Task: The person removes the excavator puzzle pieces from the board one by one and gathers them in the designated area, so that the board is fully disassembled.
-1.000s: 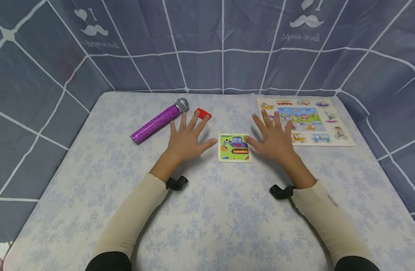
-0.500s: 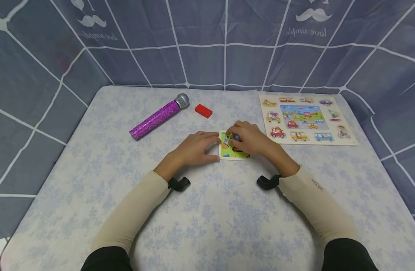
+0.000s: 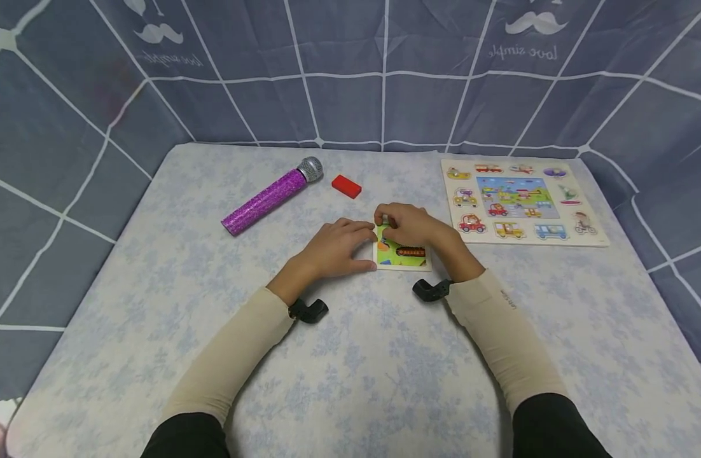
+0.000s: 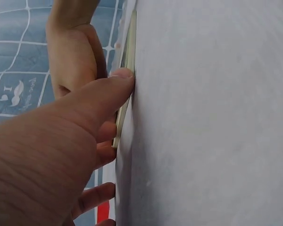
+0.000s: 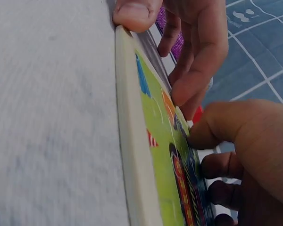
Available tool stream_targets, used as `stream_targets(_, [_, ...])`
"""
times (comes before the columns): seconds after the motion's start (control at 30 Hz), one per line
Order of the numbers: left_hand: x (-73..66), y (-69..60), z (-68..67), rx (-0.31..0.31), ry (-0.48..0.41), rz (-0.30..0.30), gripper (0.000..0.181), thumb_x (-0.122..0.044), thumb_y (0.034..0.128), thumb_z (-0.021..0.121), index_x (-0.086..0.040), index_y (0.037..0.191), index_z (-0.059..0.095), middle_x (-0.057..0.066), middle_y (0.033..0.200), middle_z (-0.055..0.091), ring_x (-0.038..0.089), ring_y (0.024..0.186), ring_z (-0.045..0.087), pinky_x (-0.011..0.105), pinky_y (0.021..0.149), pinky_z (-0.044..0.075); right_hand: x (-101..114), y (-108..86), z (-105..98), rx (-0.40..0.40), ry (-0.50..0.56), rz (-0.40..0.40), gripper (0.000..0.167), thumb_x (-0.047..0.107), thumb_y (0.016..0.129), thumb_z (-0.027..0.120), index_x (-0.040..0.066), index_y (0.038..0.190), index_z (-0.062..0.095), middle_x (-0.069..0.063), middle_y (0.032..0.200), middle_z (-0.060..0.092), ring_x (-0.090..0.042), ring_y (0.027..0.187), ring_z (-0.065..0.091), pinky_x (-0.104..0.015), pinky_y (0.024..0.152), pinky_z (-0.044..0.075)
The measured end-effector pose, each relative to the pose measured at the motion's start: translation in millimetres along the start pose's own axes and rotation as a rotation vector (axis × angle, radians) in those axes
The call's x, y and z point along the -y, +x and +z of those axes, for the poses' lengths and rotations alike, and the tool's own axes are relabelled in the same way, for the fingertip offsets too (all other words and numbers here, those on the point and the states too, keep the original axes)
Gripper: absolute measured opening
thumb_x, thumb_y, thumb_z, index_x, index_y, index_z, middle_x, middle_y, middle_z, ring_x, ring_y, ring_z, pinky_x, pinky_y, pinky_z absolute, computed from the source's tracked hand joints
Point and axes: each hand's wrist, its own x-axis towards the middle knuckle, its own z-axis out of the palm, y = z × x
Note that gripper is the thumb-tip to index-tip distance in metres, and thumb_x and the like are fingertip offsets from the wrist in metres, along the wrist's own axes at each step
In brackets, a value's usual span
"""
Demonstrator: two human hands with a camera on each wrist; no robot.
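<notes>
A small square picture puzzle (image 3: 404, 261) with a pale border lies between the hands; a digger's tracks show on its green picture. My left hand (image 3: 336, 249) holds it at the left side, thumb by the near corner and fingertips along the left edge. Over the puzzle's far part my right hand (image 3: 410, 228) has curled fingers, with its thumb and index finger at the far left corner. In the right wrist view, the right thumb (image 5: 210, 129) touches the picture. The right hand hides the picture's upper part, so I cannot see whether a piece is loose.
A purple glitter microphone (image 3: 267, 198) lies at the back left, beside a red block (image 3: 347, 186). At the back right is a vehicle puzzle board (image 3: 582, 236). A pale patterned cloth (image 3: 350, 381) covers the table, and a grey checked curtain (image 3: 350, 108) hangs behind.
Both hands were spread beside the puzzle; the left then came to its left edge and the right onto its picture. Since then the right hand has shifted left toward the far left corner.
</notes>
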Motion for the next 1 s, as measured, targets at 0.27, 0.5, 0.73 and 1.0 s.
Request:
stream_targets(0.27, [-1.4, -1.6, 2.3, 0.000, 0.022, -0.006, 0.056, -0.052, 0.0919, 0.071, -0.019, 0.136, 0.061, 0.002, 0.153, 0.047, 0.028, 0.136, 0.042, 0.056, 0.101, 0.040, 10, 2.8, 5, 0.023, -0.080, 0.066, 0.019, 0.007, 0.103, 0.042, 0.017, 0.111, 0.056, -0.007, 0.107, 0.059, -0.026, 0.098, 0.054, -0.057, 0.085, 0.033])
stream_targets(0.5, [-2.5, -1.6, 1.6, -0.001, 0.039, 0.003, 0.056, -0.053, 0.0931, 0.069, -0.019, 0.137, 0.060, 0.002, 0.155, 0.045, 0.028, 0.138, 0.040, 0.055, 0.102, 0.039, 15, 4.5, 3, 0.036, -0.123, 0.094, 0.016, 0.010, 0.106, 0.041, 0.018, 0.106, 0.054, -0.006, 0.099, 0.057, -0.024, 0.092, 0.052, -0.054, 0.082, 0.033])
stream_targets(0.73, [-2.9, -2.5, 1.3, -0.004, 0.051, 0.004, 0.056, -0.053, 0.0938, 0.068, -0.018, 0.137, 0.060, 0.002, 0.154, 0.046, 0.028, 0.138, 0.041, 0.054, 0.102, 0.040, 12, 4.8, 2, 0.039, -0.122, 0.087, 0.018, 0.014, 0.109, 0.038, 0.019, 0.109, 0.055, -0.006, 0.102, 0.059, -0.024, 0.094, 0.053, -0.055, 0.083, 0.034])
stream_targets(1.0, [-2.2, -2.9, 1.0, -0.007, 0.055, 0.004, 0.057, -0.053, 0.0935, 0.068, -0.018, 0.137, 0.060, 0.001, 0.154, 0.046, 0.027, 0.138, 0.041, 0.053, 0.101, 0.041, 7, 4.4, 6, -0.007, -0.136, 0.022, 0.020, 0.013, 0.108, 0.038, 0.018, 0.111, 0.057, -0.007, 0.102, 0.059, -0.025, 0.091, 0.054, -0.053, 0.080, 0.040])
